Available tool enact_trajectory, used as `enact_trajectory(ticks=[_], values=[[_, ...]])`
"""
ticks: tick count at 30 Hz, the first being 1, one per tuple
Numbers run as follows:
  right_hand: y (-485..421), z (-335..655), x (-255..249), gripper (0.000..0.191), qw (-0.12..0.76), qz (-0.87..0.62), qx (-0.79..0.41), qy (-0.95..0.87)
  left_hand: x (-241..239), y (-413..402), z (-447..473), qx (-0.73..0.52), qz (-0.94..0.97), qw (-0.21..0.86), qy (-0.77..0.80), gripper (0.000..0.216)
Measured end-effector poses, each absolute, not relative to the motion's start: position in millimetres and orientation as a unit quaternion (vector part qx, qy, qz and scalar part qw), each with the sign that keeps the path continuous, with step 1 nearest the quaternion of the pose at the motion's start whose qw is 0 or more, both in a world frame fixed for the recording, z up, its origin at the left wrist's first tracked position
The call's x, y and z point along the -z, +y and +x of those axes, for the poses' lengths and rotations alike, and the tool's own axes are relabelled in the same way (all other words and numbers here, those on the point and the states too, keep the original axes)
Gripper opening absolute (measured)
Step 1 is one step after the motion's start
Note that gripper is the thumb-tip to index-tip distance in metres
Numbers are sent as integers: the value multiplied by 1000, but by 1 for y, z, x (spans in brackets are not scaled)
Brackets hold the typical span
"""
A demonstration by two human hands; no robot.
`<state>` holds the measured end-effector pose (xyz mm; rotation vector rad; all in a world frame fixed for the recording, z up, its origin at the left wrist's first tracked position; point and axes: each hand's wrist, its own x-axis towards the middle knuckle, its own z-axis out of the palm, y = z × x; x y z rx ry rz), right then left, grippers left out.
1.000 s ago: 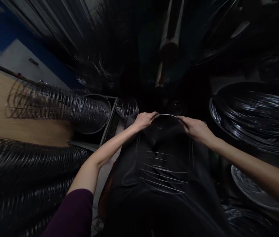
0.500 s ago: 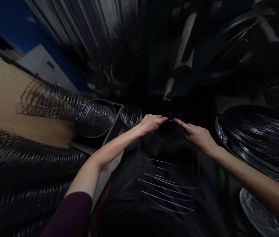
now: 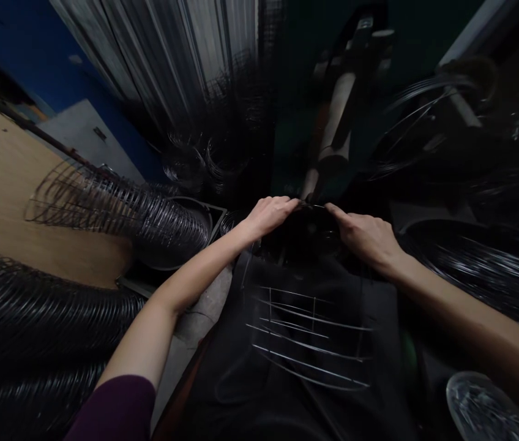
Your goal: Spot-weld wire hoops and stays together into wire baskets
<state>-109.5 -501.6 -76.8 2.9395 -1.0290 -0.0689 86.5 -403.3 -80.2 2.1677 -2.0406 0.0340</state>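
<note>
In the head view, my left hand and my right hand are raised at the tip of a dark machine arm. A thin metal wire spans the short gap between their fingertips, with the fingers of both hands closed on it. Below them, a wire rack of several curved bars with thin cross wires shows against a dark apron. Whether the held wire joins this rack is too dark to tell. The machine's pale cylinder points down toward the fingers.
A long stack of wire rings lies beside a tan board on the left. More dark coiled wire fills the lower left. Bundled wires lie at the right, above a round container of small metal pieces.
Both hands have moved up toward the machine tip with the wire between them. The wire rack shows slightly higher. The view has shifted a little, bringing more of the machine into sight.
</note>
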Motion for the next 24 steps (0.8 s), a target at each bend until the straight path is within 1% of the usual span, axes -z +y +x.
enact_trajectory(ticks=[7, 15, 24], values=[[-503, -109, 73, 50, 31, 936, 28, -350, 77, -407, 85, -37, 711, 49, -700, 36], [-508, -105, 73, 50, 16, 930, 51, -364, 83, -413, 87, -27, 716, 68, -694, 31], [-519, -107, 81, 49, -3, 934, 37, -355, 82, -418, 89, -1, 716, 81, -693, 29]])
